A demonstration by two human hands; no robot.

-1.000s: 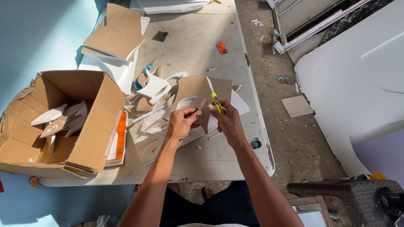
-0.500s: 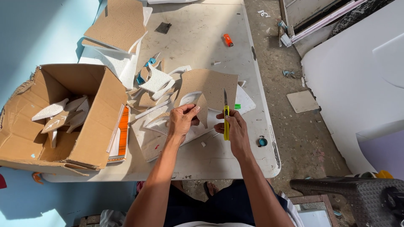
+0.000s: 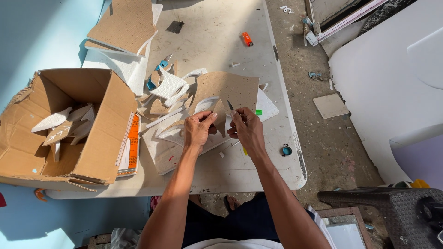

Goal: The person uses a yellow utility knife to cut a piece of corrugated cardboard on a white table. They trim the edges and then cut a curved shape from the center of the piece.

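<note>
Head view: the left hand (image 3: 198,129) pinches a small brown cutout (image 3: 218,112) at the cardboard sheet (image 3: 230,90) on the table (image 3: 217,37). The right hand (image 3: 248,130) grips a knife (image 3: 230,105), blade pointing up and away, just right of the cutout.

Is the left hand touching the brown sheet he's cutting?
Touching. The head view shows the left hand pinching the brown sheet at its cut edge.

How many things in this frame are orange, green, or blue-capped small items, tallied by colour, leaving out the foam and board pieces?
Orange: 2, the lighter far up the table and the flat orange-edged item beside the cardboard box.
Green: 1, a small scrap by the brown board sheet.
Blue: 1, a round cap near the table edge.
Total: 4
</note>
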